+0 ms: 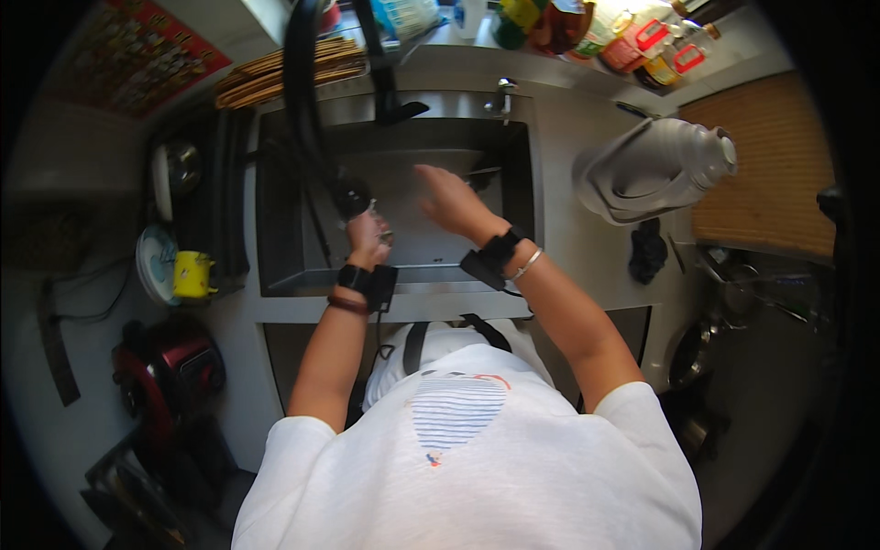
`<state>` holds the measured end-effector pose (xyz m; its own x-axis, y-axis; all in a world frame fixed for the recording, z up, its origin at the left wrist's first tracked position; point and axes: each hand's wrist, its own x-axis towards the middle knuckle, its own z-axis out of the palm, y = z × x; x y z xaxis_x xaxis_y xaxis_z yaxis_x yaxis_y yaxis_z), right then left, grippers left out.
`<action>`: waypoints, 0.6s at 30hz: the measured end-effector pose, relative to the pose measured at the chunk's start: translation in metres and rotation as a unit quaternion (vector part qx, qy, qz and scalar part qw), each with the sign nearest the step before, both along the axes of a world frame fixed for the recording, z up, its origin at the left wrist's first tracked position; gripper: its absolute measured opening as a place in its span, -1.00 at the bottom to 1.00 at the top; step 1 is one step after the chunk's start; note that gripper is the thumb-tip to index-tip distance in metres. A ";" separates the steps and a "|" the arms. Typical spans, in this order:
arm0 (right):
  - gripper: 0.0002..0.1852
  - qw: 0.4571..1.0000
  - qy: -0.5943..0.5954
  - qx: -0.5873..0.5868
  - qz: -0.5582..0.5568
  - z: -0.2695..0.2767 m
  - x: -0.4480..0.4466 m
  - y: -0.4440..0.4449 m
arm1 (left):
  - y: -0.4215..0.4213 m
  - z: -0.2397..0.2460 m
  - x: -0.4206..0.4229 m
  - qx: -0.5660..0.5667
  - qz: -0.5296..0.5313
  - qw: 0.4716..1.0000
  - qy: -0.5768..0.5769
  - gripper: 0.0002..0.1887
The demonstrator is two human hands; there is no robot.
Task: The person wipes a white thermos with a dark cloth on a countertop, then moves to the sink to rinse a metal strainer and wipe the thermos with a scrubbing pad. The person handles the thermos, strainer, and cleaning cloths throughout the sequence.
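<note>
My left hand (368, 235) is over the left half of a stainless steel sink (405, 278), right under the round black head (352, 198) of a black faucet. Its fingers are curled, and something shiny shows at the palm; whether that is water or a small object is unclear. To the right, my right hand (450, 201) hovers above the basin, blurred, its fingers stretched leftward with nothing visible in them. A dark object (483, 179) lies in the basin behind the right hand, partly covered by it. A small chrome tap (505, 96) stands on the sink's back rim.
On the right counter are a grey thermos flask (646, 172), a crumpled black bag (647, 251) and a brown board (756, 165). Bottles (632, 45) line the sill. Left of the sink are a yellow mug (192, 273), plates (155, 265) and a red appliance (172, 371).
</note>
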<state>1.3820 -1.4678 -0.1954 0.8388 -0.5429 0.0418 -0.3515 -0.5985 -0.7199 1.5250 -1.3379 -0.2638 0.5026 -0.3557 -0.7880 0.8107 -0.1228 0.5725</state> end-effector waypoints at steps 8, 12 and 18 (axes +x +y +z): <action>-0.43 1.000 0.011 0.011 -0.024 -0.021 -0.019 0.007 | -0.010 0.008 -0.007 -0.035 -0.088 0.994 0.056 -0.46; -0.51 0.998 0.008 0.005 -0.057 -0.022 -0.030 -0.011 | -0.022 0.010 -0.016 -0.180 -0.112 0.960 0.182 -0.48; -0.63 0.989 0.028 -0.026 -0.144 -0.007 -0.047 -0.074 | -0.056 0.028 -0.036 -0.317 -0.120 0.902 0.266 -0.37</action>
<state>1.3350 -1.5423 -0.2028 0.6509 -0.7584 0.0344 -0.5515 -0.5035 -0.6651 1.4893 -1.3938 -0.2356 -0.0383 -0.8680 -0.4950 0.9852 -0.1156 0.1266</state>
